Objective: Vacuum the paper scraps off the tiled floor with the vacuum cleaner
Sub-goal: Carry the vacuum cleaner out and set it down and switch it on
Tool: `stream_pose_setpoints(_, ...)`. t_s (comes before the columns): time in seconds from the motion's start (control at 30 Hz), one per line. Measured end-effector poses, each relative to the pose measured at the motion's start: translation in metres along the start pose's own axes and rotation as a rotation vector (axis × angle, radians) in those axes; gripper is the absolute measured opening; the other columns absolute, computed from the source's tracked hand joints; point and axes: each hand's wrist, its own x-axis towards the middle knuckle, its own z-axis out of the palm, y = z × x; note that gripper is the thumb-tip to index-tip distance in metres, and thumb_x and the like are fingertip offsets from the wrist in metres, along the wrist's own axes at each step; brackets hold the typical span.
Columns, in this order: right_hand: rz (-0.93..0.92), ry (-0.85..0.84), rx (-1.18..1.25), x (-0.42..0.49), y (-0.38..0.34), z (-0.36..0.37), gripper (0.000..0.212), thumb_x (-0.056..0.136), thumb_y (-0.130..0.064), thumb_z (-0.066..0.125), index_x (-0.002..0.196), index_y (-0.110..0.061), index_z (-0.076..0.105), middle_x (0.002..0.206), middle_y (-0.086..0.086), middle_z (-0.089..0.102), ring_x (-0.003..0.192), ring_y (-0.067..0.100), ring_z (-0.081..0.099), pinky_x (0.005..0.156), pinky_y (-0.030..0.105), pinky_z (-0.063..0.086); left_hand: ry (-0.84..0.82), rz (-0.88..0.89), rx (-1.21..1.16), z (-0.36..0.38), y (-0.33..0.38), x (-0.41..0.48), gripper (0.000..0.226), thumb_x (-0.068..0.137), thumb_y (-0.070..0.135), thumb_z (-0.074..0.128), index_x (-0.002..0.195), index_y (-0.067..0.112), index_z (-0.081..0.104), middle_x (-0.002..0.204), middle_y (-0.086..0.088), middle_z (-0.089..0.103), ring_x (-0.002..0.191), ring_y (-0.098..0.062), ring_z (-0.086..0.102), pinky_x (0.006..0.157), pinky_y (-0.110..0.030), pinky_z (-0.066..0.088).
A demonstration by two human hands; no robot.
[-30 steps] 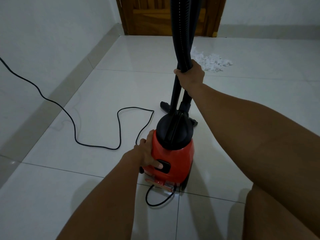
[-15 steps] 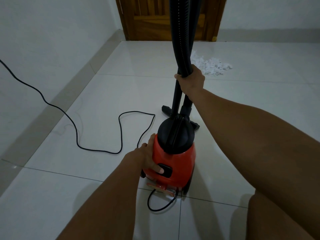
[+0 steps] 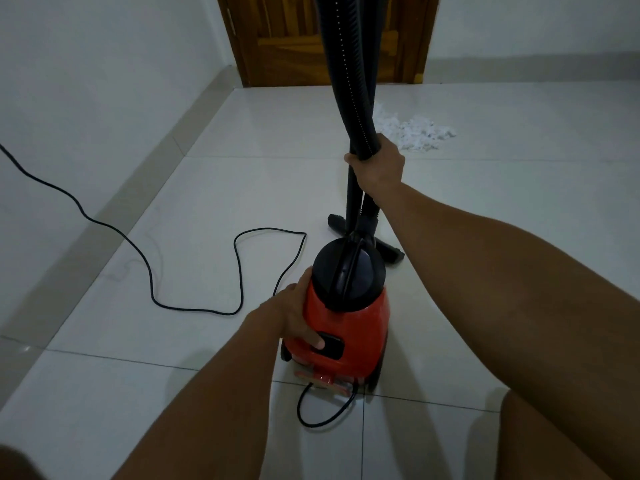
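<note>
Step looked like power-on. Left hand (image 3: 294,320) gripped the left flank of the red vacuum cleaner (image 3: 360,323), thumb laid on the black switch (image 3: 331,345); its other fingers were out of sight behind the body. Right hand (image 3: 375,164) was closed tight round the hose (image 3: 349,81) and the rigid tube (image 3: 352,202) together, holding both upright over the floor head (image 3: 391,252), which sat on the tiled floor (image 3: 519,220) just ahead of the body.

Paper scraps (image 3: 422,133) lay in a pile well beyond, near the door (image 3: 287,39), apparently untouched.

Best approach, as I judged it: thumb straight into the switch, palm bracing the body so it couldn't roll or tip. The cord (image 3: 194,271) looped on the left and under the rear, so it needed keeping clear of the wheels before heading for the pile.
</note>
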Motion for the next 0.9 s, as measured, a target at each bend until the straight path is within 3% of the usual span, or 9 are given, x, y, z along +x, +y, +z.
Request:
stream_pose_setpoints(0.2,-0.007,-0.001,0.0,0.002,0.0,0.004,0.036,0.083,-0.028,0.079,0.115,-0.017,0.066,0.104,0.002,0.071,0.095,0.021,0.066,0.086,0.031,0.055,0.056,0.026,0.032,0.006,-0.003,-0.001,0.161,0.018,0.067,0.091,0.144,0.063,-0.01,0.142,0.005,0.047,0.124,-0.032,0.055,0.094,-0.06,0.049)
stream_pose_setpoints(0.4,0.011,0.01,0.006,0.001,-0.005,0.004,0.036,0.082,-0.027,0.08,0.114,-0.017,0.067,0.104,0.003,0.071,0.095,0.022,0.068,0.085,0.031,0.056,0.067,-0.047,0.199,0.001,0.022,-0.026,0.152,0.027,0.066,0.082,0.146,0.055,-0.012,0.147,0.005,0.044,0.129,-0.033,0.051,0.102,-0.075,0.029)
stream_pose_setpoints(0.53,0.003,0.009,0.015,0.001,-0.002,0.004,0.036,0.082,-0.027,0.081,0.113,-0.018,0.067,0.102,0.002,0.071,0.093,0.021,0.066,0.086,0.031,0.056,0.022,0.004,0.04,0.003,-0.008,0.001,0.162,0.022,0.069,0.091,0.143,0.064,-0.017,0.145,0.007,0.047,0.13,-0.03,0.051,0.099,-0.068,0.041)
stream_pose_setpoints(0.63,0.002,0.013,0.028,0.001,-0.001,0.002,0.036,0.083,-0.027,0.081,0.115,-0.019,0.066,0.104,0.002,0.071,0.093,0.02,0.065,0.087,0.031,0.055,-0.049,0.009,-0.003,-0.012,0.015,-0.021,0.15,0.047,0.039,0.099,0.148,0.054,-0.01,0.147,0.005,0.045,0.134,-0.026,0.046,0.104,-0.051,0.046)
stream_pose_setpoints(0.73,0.017,0.022,0.057,0.0,-0.002,-0.002,0.04,0.083,-0.024,0.081,0.119,-0.017,0.066,0.108,0.004,0.072,0.094,0.021,0.065,0.089,0.033,0.055,-0.153,-0.008,0.017,-0.031,0.026,-0.024,0.128,0.07,0.016,0.09,0.151,0.047,-0.004,0.149,0.008,0.037,0.137,-0.018,0.038,0.106,-0.034,0.039)
stream_pose_setpoints(0.8,0.026,0.023,0.061,-0.003,-0.004,-0.007,0.039,0.084,-0.024,0.081,0.12,-0.017,0.066,0.107,0.004,0.071,0.094,0.022,0.065,0.089,0.034,0.055,-0.022,-0.021,0.078,-0.059,0.036,-0.019,0.118,0.076,0.021,0.084,0.157,0.041,0.0,0.159,-0.004,0.032,0.144,-0.022,0.034,0.114,-0.036,0.034)
stream_pose_setpoints(0.9,0.037,0.03,0.065,-0.007,-0.006,-0.015,0.039,0.084,-0.024,0.08,0.12,-0.017,0.066,0.102,0.003,0.07,0.094,0.023,0.065,0.087,0.032,0.054,0.277,0.101,-0.06,-0.116,0.074,-0.009,0.102,0.08,0.026,0.08,0.159,0.035,0.015,0.154,-0.011,0.041,0.138,-0.025,0.044,0.111,-0.037,0.039)
